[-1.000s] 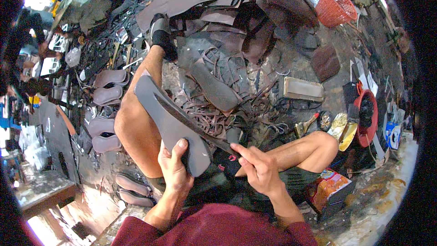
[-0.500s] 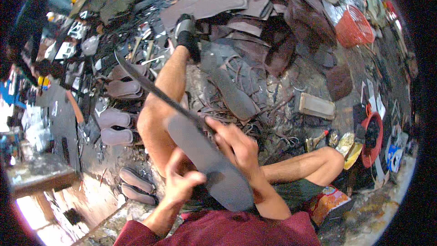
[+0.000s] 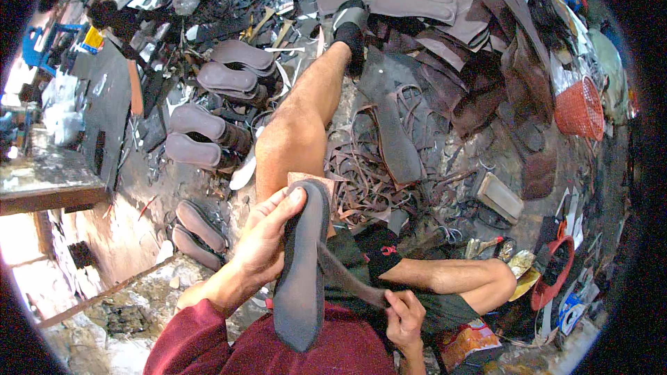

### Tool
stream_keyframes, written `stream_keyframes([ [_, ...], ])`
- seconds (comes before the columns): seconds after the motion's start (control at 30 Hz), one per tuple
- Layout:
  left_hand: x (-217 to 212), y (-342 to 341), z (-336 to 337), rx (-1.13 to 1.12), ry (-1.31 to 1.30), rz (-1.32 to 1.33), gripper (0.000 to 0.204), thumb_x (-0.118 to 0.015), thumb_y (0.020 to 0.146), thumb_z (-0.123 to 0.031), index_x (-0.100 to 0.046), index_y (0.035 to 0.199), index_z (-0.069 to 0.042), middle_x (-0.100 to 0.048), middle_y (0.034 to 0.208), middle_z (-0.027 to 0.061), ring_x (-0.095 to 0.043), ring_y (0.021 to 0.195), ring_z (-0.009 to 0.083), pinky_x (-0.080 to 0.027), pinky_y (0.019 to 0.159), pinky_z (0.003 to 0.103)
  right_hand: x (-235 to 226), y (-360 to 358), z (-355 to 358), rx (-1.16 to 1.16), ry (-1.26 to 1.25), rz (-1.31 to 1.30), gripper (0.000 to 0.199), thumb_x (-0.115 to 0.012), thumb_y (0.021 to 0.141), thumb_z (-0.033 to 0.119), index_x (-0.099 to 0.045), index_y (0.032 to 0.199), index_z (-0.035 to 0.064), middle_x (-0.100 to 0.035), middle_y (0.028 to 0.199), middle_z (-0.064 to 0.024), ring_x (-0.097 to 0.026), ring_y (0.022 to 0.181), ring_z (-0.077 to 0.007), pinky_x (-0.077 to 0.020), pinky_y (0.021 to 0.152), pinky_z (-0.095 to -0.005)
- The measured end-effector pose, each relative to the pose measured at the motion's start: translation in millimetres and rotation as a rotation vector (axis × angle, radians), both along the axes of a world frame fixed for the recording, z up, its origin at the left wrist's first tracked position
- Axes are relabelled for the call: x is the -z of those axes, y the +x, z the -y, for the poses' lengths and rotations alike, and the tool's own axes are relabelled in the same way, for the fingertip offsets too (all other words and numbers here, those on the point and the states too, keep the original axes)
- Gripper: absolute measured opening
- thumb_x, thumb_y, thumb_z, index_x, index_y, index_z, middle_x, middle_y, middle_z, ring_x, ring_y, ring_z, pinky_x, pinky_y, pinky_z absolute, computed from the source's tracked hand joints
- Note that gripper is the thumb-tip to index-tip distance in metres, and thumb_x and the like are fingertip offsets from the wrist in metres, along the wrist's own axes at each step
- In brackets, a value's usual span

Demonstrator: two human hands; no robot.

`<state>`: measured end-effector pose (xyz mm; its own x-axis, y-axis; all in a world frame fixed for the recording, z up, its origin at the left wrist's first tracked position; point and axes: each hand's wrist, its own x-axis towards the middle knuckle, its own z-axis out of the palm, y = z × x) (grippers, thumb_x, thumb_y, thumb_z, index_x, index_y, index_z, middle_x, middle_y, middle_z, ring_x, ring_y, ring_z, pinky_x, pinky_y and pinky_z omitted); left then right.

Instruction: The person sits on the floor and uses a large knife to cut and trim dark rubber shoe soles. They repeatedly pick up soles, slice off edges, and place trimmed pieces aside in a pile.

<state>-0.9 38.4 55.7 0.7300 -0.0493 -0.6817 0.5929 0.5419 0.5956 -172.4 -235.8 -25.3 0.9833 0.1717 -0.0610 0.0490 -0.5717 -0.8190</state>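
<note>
The left hand (image 3: 267,236) clamps the grey shoe sole (image 3: 302,264), light and flexible, by its upper edge; below it the right hand (image 3: 404,316) pinches its dark strap (image 3: 347,278)

Matt grey rubbery shoe sole (image 3: 303,264), dull dark leather strip (image 3: 347,274), red plastic mesh basket (image 3: 578,107), rough stone floor (image 3: 132,312)

A long, dark grey shoe sole (image 3: 303,264) stands on edge above the lap. A thin dark strip (image 3: 347,279) hangs off its side, pulled tight.
</note>
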Motion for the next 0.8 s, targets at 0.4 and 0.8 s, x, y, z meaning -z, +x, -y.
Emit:
stream_keyframes([
  [0.4, 11, 8, -14, 0.106, -0.063, 0.021, 0.031, -0.075, 0.086, -0.004, -0.066, 0.115, 0.0, -0.073, 0.099, 0.0078, -0.069, 0.084, 0.0141, -0.057, 0.076, 0.029, -39, 163, -21, -0.254, -0.02, 0.036, 0.042, -0.069, 0.085, 0.014, -0.067, 0.127, 0.017, -0.057, 0.072, -0.0067, -0.058, 0.059, -0.0258, -0.0491, 0.054, -0.0392],
  [0.8, 12, 8, -16, 0.562, 0.314, 0.247, 0.049, -0.076, 0.09, -0.023, -0.06, 0.133, -0.006, -0.071, 0.1, 0.003, -0.062, 0.082, 0.0045, -0.051, 0.072, 0.021, -98, 268, -34, -0.794, -0.175, -0.196, 0.045, -0.06, 0.095, 0.028, -0.055, 0.14, 0.0247, -0.06, 0.073, -0.0082, -0.064, 0.064, -0.0302, -0.0519, 0.057, -0.0411],
])
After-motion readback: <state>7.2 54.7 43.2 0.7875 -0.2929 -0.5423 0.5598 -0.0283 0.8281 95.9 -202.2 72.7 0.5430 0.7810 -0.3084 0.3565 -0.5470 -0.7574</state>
